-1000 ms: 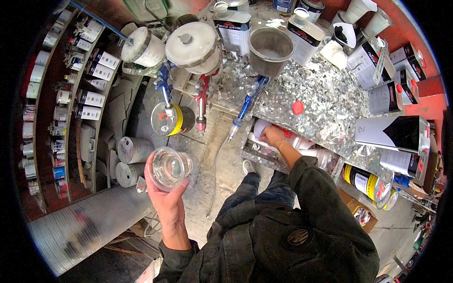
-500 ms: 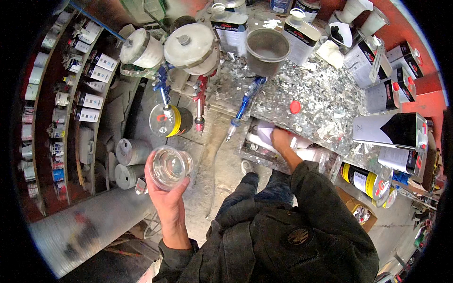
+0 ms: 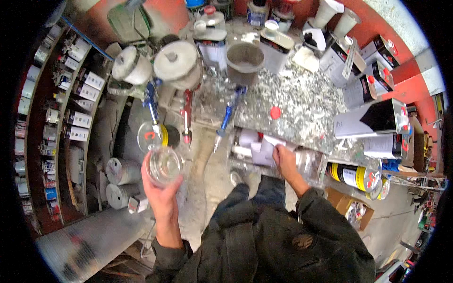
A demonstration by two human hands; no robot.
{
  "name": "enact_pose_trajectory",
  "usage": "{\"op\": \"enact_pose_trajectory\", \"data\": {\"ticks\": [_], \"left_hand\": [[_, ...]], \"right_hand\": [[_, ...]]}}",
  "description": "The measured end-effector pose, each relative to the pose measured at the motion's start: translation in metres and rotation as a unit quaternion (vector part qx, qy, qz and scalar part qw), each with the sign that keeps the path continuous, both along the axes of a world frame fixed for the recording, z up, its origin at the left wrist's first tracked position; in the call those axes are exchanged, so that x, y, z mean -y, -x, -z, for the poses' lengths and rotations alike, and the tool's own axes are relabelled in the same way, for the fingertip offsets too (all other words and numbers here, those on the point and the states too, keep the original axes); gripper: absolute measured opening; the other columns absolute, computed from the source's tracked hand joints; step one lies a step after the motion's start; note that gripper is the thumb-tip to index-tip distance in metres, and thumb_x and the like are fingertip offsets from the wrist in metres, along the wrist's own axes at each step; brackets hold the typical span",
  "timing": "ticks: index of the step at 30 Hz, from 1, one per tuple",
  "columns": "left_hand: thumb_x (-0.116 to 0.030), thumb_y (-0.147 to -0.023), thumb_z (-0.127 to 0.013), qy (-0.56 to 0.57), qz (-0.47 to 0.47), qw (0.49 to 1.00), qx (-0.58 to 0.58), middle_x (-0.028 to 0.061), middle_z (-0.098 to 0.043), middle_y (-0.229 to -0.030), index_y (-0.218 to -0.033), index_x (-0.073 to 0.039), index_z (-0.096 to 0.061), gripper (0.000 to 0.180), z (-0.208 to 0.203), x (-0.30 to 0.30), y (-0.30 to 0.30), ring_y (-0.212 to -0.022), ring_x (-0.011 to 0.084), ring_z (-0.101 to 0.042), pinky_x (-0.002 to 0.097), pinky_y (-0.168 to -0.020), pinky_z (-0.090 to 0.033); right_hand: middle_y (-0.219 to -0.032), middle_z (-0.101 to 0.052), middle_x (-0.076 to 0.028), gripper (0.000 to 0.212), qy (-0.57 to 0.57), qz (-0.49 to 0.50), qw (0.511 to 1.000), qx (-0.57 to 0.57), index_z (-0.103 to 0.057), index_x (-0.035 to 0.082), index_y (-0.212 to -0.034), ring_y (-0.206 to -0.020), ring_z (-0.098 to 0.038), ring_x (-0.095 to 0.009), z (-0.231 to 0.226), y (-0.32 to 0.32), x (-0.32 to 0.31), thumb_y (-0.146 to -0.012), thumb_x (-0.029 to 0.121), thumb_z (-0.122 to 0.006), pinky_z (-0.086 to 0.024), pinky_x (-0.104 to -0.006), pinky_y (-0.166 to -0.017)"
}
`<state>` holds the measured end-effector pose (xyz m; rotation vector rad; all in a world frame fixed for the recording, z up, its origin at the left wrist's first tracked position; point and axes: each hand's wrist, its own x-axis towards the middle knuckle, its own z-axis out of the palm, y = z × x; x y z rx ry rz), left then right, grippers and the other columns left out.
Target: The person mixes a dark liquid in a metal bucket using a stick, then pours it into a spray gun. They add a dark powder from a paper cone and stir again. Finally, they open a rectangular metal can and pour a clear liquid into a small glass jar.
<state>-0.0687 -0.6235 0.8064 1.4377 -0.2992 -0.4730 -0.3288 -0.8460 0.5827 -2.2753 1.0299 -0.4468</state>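
Observation:
My left hand point(image 3: 162, 198) is closed around a clear plastic cup point(image 3: 165, 166), out over the floor left of my legs. The cup looks see-through, with only its curved walls and rings showing. At the open drawer point(image 3: 322, 166) under the bench edge, my right hand point(image 3: 287, 165) pinches a white paper piece point(image 3: 268, 145). It resembles a folded paper strainer, but its exact kind is blurred. More white paper pieces point(image 3: 248, 137) lie in the drawer beside it, with clear plastic items point(image 3: 308, 160) to the right.
Three spray guns hang along the bench's left side, among them a blue one point(image 3: 229, 113) with a grey cup point(image 3: 245, 59). A red cap point(image 3: 275, 112) lies on the paint-spattered bench point(image 3: 302, 96). Metal cans point(image 3: 370, 118) line its right side. Shelves point(image 3: 89, 106) of cans stand left.
My right hand has come up from deep inside the drawer, drawing up a white paper piece. My left hand still holds the cup. The view has shifted slightly.

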Motion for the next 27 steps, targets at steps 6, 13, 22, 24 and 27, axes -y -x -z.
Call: {"op": "enact_pose_trajectory", "data": {"ticks": [6, 13, 22, 24, 27], "left_hand": [[0.01, -0.062, -0.075, 0.002, -0.001, 1.0, -0.01, 0.0101, -0.051, -0.135, -0.142, -0.004, -0.039, 0.089, -0.004, -0.001, 0.001, -0.126, 0.0232, -0.05, 0.0381, -0.109, -0.039], [0.009, -0.062, -0.077, 0.011, 0.005, 1.0, -0.016, 0.0093, -0.052, -0.133, -0.142, -0.004, -0.04, 0.089, -0.008, -0.004, -0.002, -0.124, 0.0225, -0.051, 0.0372, -0.109, -0.039], [0.006, -0.061, -0.079, 0.03, 0.012, 0.999, -0.027, 0.0083, -0.052, -0.132, -0.141, -0.003, -0.041, 0.089, -0.007, -0.001, 0.002, -0.124, 0.0219, -0.051, 0.0371, -0.108, -0.039], [0.007, -0.061, -0.079, 0.036, 0.025, 0.999, -0.024, 0.0085, -0.052, -0.133, -0.141, -0.003, -0.041, 0.089, -0.01, 0.004, 0.0, -0.124, 0.0219, -0.052, 0.0367, -0.107, -0.041], [0.008, -0.062, -0.078, 0.027, 0.037, 0.999, -0.017, 0.0087, -0.052, -0.133, -0.141, -0.003, -0.039, 0.089, -0.021, 0.01, -0.004, -0.122, 0.0223, -0.053, 0.0357, -0.105, -0.044]], "right_hand": [[-0.076, -0.066, -0.02, 0.012, 0.045, 0.109, 0.991, 0.062, -0.06, 0.005, -0.1, -0.069, -0.067, -0.036, -0.087, -0.003, 0.003, -0.091, 0.013, -0.064, -0.051, -0.0421, -0.059], [-0.074, -0.059, -0.002, 0.008, 0.034, 0.161, 0.951, 0.26, -0.06, 0.0, -0.098, -0.068, -0.054, -0.008, -0.18, -0.013, 0.048, -0.096, 0.008, -0.061, -0.045, -0.0246, -0.061], [-0.092, -0.07, -0.014, 0.014, 0.36, -0.106, 0.897, 0.235, -0.065, 0.003, -0.101, -0.081, -0.069, -0.03, -0.238, -0.141, 0.13, -0.087, 0.004, -0.067, -0.055, -0.0364, -0.071], [-0.087, -0.068, -0.014, 0.01, 0.351, -0.141, 0.906, 0.188, -0.064, 0.004, -0.097, -0.078, -0.067, -0.032, -0.225, -0.152, 0.136, -0.088, 0.008, -0.066, -0.053, -0.0389, -0.068], [-0.086, -0.067, -0.014, 0.013, 0.312, -0.151, 0.927, 0.144, -0.063, 0.004, -0.098, -0.078, -0.066, -0.032, -0.216, -0.159, 0.131, -0.089, 0.013, -0.066, -0.052, -0.0395, -0.068]]}}
